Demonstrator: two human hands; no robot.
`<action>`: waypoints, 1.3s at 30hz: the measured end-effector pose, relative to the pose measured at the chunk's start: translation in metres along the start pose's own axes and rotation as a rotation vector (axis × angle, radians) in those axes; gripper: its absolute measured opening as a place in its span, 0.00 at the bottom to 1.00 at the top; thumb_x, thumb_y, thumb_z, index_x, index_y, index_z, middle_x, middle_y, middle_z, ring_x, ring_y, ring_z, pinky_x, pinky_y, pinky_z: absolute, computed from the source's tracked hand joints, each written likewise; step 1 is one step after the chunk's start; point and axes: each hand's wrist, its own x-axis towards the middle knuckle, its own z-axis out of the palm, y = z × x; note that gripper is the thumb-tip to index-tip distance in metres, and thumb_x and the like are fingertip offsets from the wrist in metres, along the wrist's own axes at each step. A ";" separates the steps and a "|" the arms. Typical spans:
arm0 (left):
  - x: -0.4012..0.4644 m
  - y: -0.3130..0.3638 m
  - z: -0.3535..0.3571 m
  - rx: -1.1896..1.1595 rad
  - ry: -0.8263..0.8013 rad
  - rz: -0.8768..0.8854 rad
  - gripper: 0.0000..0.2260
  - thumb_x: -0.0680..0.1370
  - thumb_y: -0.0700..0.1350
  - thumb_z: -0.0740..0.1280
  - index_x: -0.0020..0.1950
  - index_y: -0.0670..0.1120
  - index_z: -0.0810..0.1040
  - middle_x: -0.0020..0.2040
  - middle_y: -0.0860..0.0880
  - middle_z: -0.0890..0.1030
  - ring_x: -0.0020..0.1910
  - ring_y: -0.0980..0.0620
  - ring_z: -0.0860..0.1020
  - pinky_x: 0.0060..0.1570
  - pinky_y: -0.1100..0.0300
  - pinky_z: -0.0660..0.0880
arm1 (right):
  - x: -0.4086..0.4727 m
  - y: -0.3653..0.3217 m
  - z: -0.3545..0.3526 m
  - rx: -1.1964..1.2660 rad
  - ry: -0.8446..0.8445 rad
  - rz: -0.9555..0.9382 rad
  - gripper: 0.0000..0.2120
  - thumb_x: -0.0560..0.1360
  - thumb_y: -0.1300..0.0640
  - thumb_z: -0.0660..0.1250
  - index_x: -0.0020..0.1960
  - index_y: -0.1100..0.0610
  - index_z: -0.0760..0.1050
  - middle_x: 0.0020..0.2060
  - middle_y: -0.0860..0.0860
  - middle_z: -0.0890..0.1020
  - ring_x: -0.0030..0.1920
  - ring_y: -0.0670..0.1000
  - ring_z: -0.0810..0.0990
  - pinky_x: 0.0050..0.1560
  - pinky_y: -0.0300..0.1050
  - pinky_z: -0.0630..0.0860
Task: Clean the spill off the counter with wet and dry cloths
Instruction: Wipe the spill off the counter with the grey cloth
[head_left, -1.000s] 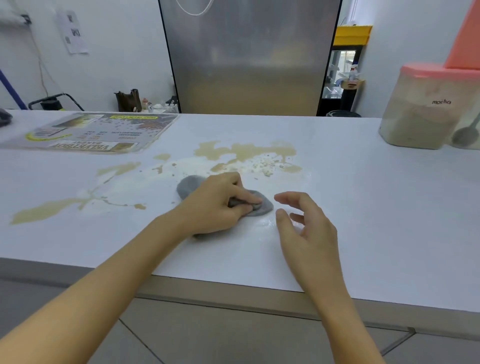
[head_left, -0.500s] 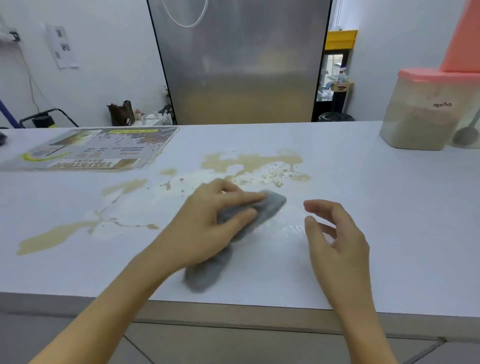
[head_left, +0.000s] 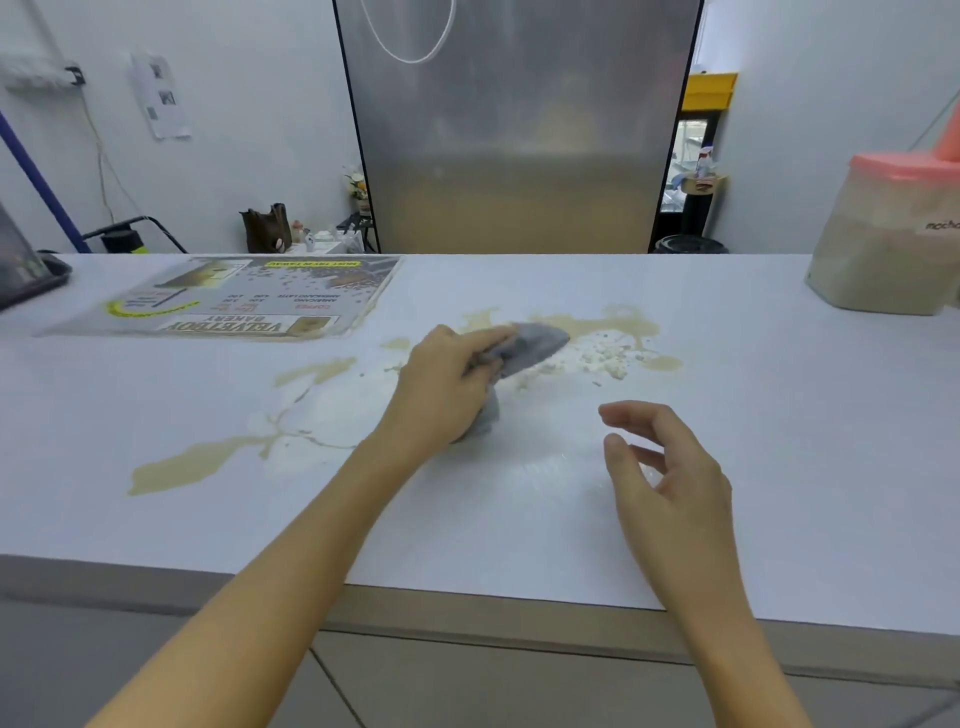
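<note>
A tan liquid spill with white crumbs spreads over the middle of the white counter; a second tan puddle lies to the left, joined by thin streaks. My left hand grips a grey cloth and holds it on the near edge of the central spill. My right hand hovers just above the counter to the right, fingers loosely curved, holding nothing. A wet sheen shows on the counter between my hands.
A laminated menu sheet lies at the back left. A pink-lidded container of powder stands at the back right. A dark tray edge sits at the far left. A steel panel rises behind the counter.
My left hand has pushed the grey cloth away from me, from the near counter up into the central spill. My right hand stayed beside it, still empty.
</note>
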 end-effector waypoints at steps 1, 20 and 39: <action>0.000 -0.001 -0.013 -0.138 0.067 -0.039 0.16 0.77 0.41 0.64 0.62 0.55 0.77 0.46 0.47 0.79 0.51 0.48 0.77 0.49 0.61 0.71 | -0.001 -0.001 0.001 -0.002 0.003 -0.003 0.11 0.77 0.58 0.61 0.51 0.42 0.74 0.54 0.36 0.77 0.56 0.43 0.75 0.43 0.27 0.67; -0.103 -0.163 -0.169 0.270 0.169 -0.819 0.19 0.78 0.50 0.52 0.67 0.51 0.70 0.71 0.46 0.67 0.69 0.44 0.63 0.67 0.49 0.59 | -0.004 -0.030 0.091 0.026 -0.262 -0.031 0.11 0.77 0.58 0.61 0.50 0.41 0.74 0.54 0.35 0.77 0.55 0.44 0.76 0.45 0.31 0.67; -0.011 -0.042 -0.035 -0.615 0.120 -0.621 0.21 0.72 0.39 0.56 0.62 0.46 0.76 0.64 0.43 0.76 0.63 0.44 0.74 0.63 0.53 0.71 | -0.002 -0.030 0.075 0.013 -0.240 -0.038 0.11 0.77 0.60 0.63 0.48 0.43 0.75 0.48 0.29 0.78 0.51 0.44 0.78 0.43 0.32 0.68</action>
